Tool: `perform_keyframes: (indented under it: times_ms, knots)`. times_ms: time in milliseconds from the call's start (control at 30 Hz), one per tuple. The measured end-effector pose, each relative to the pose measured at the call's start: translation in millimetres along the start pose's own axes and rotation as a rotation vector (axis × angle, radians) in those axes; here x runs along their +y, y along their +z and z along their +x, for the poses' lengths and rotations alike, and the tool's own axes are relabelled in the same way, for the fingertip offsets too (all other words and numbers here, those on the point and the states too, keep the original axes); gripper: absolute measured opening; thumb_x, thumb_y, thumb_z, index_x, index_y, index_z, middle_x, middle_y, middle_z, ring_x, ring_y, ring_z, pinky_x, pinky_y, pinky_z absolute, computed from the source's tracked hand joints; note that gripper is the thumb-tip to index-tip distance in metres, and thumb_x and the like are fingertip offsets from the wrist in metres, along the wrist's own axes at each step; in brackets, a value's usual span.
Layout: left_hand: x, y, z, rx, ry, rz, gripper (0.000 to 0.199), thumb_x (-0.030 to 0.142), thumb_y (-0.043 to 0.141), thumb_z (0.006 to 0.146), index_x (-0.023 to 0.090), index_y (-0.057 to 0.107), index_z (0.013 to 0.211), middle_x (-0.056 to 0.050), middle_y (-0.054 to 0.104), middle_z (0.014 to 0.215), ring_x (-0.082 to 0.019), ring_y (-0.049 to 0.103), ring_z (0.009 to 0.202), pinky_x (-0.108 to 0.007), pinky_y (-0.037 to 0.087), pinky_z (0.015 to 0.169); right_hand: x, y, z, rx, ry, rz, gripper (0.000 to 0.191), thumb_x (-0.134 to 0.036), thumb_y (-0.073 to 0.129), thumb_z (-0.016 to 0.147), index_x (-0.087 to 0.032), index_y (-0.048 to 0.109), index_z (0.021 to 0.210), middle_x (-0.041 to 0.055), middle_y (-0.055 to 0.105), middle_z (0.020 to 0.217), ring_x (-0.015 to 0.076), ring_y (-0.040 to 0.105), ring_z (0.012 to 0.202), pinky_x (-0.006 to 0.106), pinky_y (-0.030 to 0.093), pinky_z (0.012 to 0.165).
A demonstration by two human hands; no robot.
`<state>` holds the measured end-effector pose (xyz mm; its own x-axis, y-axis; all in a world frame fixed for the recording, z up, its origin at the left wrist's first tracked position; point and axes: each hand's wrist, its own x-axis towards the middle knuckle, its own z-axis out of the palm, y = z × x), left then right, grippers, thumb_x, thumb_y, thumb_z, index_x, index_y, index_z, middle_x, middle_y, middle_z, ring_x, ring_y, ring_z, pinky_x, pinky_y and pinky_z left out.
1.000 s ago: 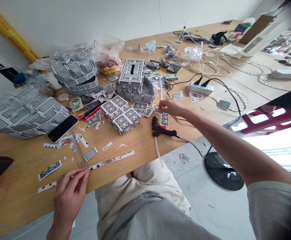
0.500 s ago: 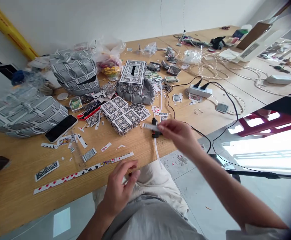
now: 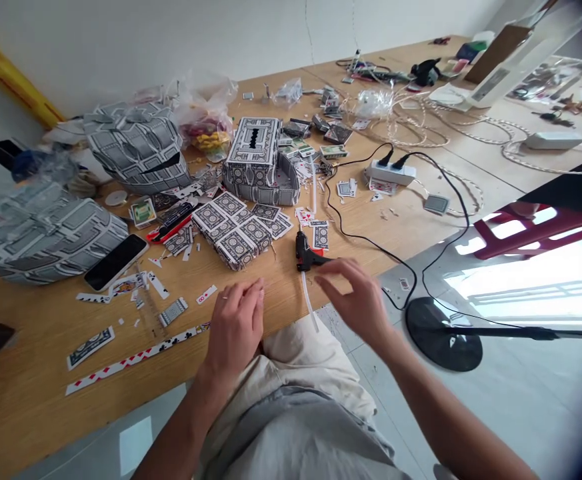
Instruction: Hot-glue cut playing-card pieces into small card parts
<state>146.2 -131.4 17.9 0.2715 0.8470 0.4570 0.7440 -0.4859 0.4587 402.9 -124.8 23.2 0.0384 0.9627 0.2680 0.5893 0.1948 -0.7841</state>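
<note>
My left hand [image 3: 238, 317] lies at the table's front edge with its fingers stretched out close together. It covers the right end of a long strip of joined playing cards [image 3: 143, 355]. My right hand [image 3: 355, 300] is raised at the table edge, its thumb and forefinger curved with a gap between them and nothing visible in it. Just beyond those fingertips, a black glue gun [image 3: 303, 252] rests on the table, a white glue stick [image 3: 308, 300] trailing from it toward my lap. A box covered in patterned cards [image 3: 235, 233] sits beyond my left hand.
A phone [image 3: 116, 262] and woven card baskets [image 3: 45, 230] stand at the left. A taller card box [image 3: 253, 143] is behind. A power strip [image 3: 391, 173] sends black cables over the right edge. Loose cards and scraps are scattered about; a round black base [image 3: 443, 343] stands on the floor.
The light card piece has left my right hand, which has moved back from the glue gun and opened. My left hand has straightened its fingers and now covers the strip's right end.
</note>
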Motion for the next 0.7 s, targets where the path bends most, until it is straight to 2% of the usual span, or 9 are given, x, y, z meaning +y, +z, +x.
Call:
perform_keyframes:
  times_ms: [67, 133, 200, 267, 333, 400, 533, 600, 700]
  knots:
    - [-1, 10.5, 3, -0.068, 0.039, 0.121, 0.028, 0.021, 0.055, 0.111, 0.016, 0.076, 0.130, -0.012, 0.076, 0.105, -0.027, 0.070, 0.098, -0.043, 0.054, 0.092, 19, -13, 20, -0.012, -0.094, -0.225, 0.030, -0.029, 0.068, 0.098, -0.032, 0.074, 0.127, 0.0150, 0.072, 0.135, 0.0410, 0.064, 0.130, 0.067, 0.053, 0.113]
    - [0, 20.8, 3, -0.143, 0.048, 0.174, 0.026, 0.021, 0.059, 0.109, 0.014, 0.077, 0.127, -0.011, 0.073, 0.100, -0.027, 0.069, 0.094, -0.043, 0.053, 0.088, 35, -18, 34, -0.092, -0.135, -0.336, 0.044, -0.031, 0.067, 0.099, -0.026, 0.069, 0.143, 0.0189, 0.066, 0.147, 0.0434, 0.060, 0.139, 0.068, 0.050, 0.117]
    - [0, 27.7, 1, -0.195, 0.037, 0.164, 0.026, 0.023, 0.063, 0.108, 0.012, 0.076, 0.128, -0.011, 0.071, 0.101, -0.026, 0.069, 0.092, -0.041, 0.055, 0.085, 47, -18, 43, -0.180, -0.149, -0.380, 0.045, -0.034, 0.066, 0.101, -0.023, 0.069, 0.144, 0.0202, 0.068, 0.144, 0.0430, 0.063, 0.135, 0.066, 0.052, 0.115]
    - [-3, 29.3, -4, -0.198, 0.013, 0.111, 0.031, 0.026, 0.066, 0.107, 0.012, 0.073, 0.134, -0.011, 0.071, 0.105, -0.025, 0.071, 0.093, -0.040, 0.057, 0.084, 55, -18, 47, -0.239, -0.147, -0.381, 0.039, -0.035, 0.061, 0.105, -0.021, 0.072, 0.139, 0.0194, 0.074, 0.133, 0.0402, 0.070, 0.124, 0.061, 0.057, 0.109]
    - [-7, 25.3, -9, -0.164, -0.013, 0.032, 0.031, 0.028, 0.065, 0.108, 0.015, 0.071, 0.136, -0.011, 0.071, 0.109, -0.024, 0.073, 0.099, -0.038, 0.060, 0.087, 58, -23, 47, -0.234, -0.123, -0.346, 0.035, -0.035, 0.056, 0.108, -0.020, 0.074, 0.134, 0.0177, 0.078, 0.124, 0.0367, 0.074, 0.113, 0.055, 0.060, 0.102]
    - [-10, 17.0, -14, -0.108, -0.044, -0.062, 0.026, 0.028, 0.061, 0.110, 0.019, 0.072, 0.132, -0.010, 0.072, 0.109, -0.023, 0.074, 0.103, -0.037, 0.060, 0.091, 58, -31, 45, -0.157, -0.050, -0.277, 0.033, -0.038, 0.056, 0.109, -0.019, 0.076, 0.127, 0.0155, 0.081, 0.116, 0.0333, 0.077, 0.104, 0.049, 0.061, 0.093]
    - [-2, -0.5, -22, -0.035, -0.147, -0.277, 0.022, 0.027, 0.061, 0.109, 0.023, 0.075, 0.126, -0.008, 0.076, 0.108, -0.020, 0.074, 0.098, -0.033, 0.061, 0.088, 34, -35, 26, 0.016, 0.151, 0.052, 0.039, -0.053, 0.066, 0.105, -0.019, 0.077, 0.121, 0.0081, 0.081, 0.090, 0.0245, 0.075, 0.077, 0.036, 0.061, 0.070]
    - [9, -3.6, -24, -0.052, -0.218, -0.420, 0.036, 0.033, 0.066, 0.107, 0.022, 0.069, 0.141, -0.010, 0.077, 0.117, -0.022, 0.075, 0.106, -0.034, 0.061, 0.092, 7, -22, 8, 0.054, 0.150, 0.207, 0.036, -0.053, 0.072, 0.102, -0.022, 0.077, 0.120, 0.0078, 0.083, 0.099, 0.0225, 0.076, 0.079, 0.035, 0.062, 0.070]
    - [27, 1.2, -25, -0.071, -0.348, -0.671, 0.062, 0.049, 0.074, 0.100, 0.019, 0.062, 0.153, -0.015, 0.077, 0.131, -0.029, 0.075, 0.118, -0.040, 0.062, 0.101, -38, 11, -23, 0.060, 0.028, 0.210, 0.021, -0.041, 0.078, 0.101, -0.024, 0.076, 0.113, 0.0068, 0.083, 0.101, 0.0219, 0.078, 0.086, 0.036, 0.065, 0.081]
